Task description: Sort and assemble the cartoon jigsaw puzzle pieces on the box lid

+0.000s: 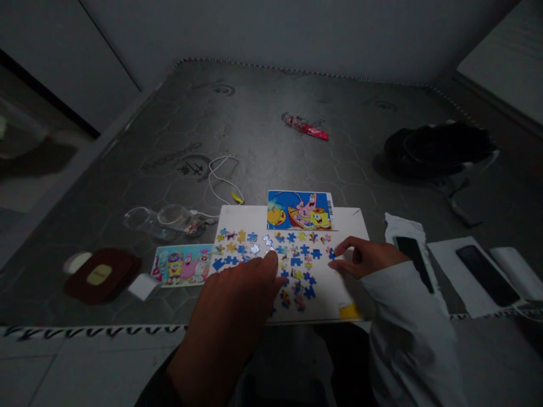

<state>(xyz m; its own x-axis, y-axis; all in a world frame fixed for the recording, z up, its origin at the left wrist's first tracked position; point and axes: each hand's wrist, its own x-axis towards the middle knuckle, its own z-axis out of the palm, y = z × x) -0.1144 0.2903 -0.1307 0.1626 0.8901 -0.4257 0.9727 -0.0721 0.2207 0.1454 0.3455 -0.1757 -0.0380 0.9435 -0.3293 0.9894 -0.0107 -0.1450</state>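
Note:
On a white board (345, 282) lie several rows of loose jigsaw pieces (304, 249), mostly blue with some yellow and pink. My right hand (369, 257) pinches a small blue jigsaw piece (332, 254) between thumb and forefinger at the right of these rows. My left hand (241, 291) is curled low over the left and middle of the board, hiding some pieces; whatever its fingers hold is out of sight. A blue cartoon picture card (299, 210) rests at the board's far edge. Another cartoon card (182, 264) lies left of the board, partly behind my left hand.
Left of the board are a brown case (104, 274), a white box-like item (144, 286), clear round plastic pieces (172, 215) and a white cable (218, 178). A red wrapper (311, 130) lies farther back. At right are a black bag (436, 150) and two phone-like dark items (487, 274).

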